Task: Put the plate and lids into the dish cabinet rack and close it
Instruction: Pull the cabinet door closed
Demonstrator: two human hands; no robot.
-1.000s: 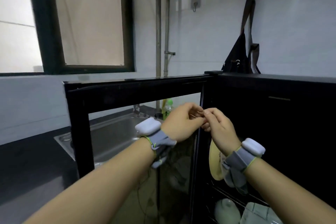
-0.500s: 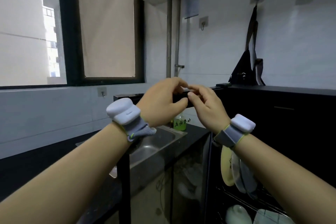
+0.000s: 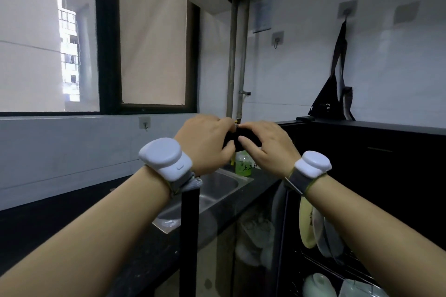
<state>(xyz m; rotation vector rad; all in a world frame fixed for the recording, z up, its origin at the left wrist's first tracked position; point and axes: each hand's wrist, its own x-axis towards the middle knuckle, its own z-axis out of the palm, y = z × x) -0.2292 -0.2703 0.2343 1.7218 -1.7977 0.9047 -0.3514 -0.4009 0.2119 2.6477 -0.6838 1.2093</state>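
The dish cabinet point(image 3: 386, 176) is black and fills the right side. Its glass door point(image 3: 189, 236) stands open in front of me. My left hand point(image 3: 205, 144) and my right hand point(image 3: 265, 147) meet on the door's dark top edge, with fingers curled over it. Inside the cabinet a yellow plate point(image 3: 306, 224) stands on edge in the wire rack point(image 3: 321, 264). Grey lids point(image 3: 329, 239) lean just to its right. Pale bowls point(image 3: 318, 284) sit on the lower level.
A steel sink point(image 3: 217, 188) is set in the dark counter point(image 3: 36, 224) behind the door, with a green bottle point(image 3: 243, 166) at its far corner. A pipe point(image 3: 237, 55) runs up the wall, and a dark bag point(image 3: 333, 94) hangs on the right.
The door looks narrower as its free edge has swung, and my view has tilted up. Both hands have settled on the door's top edge.
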